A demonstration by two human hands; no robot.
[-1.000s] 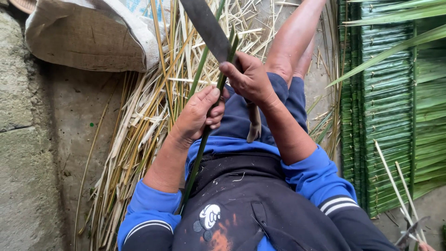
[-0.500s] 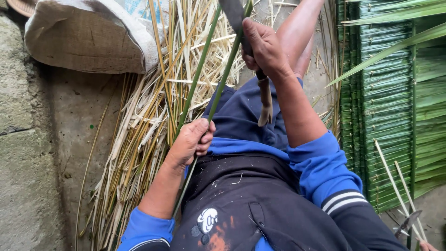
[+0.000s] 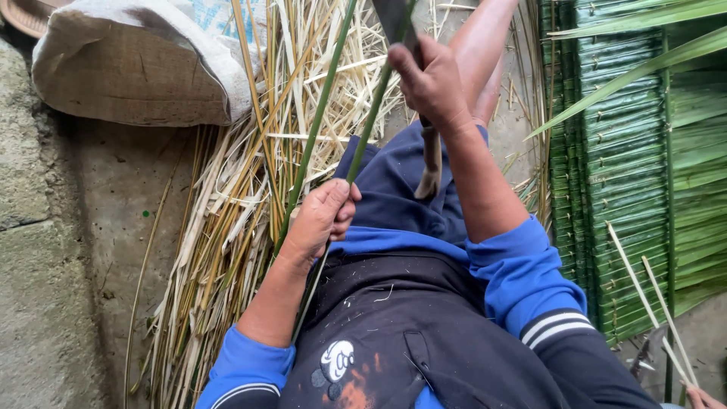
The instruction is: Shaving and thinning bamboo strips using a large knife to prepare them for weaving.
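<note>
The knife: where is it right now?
In the head view the knife is at top centre, gripped in the right hand, its blade against the green stalk that the left hand holds lower down.

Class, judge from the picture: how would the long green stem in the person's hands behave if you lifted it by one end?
The green stem looks long and thin, so it would probably bend and droop, not stay rigid. It seems light: the left hand steadies it with a loose grip. Split by the knife in the right hand, its halves likely flop more.
</note>
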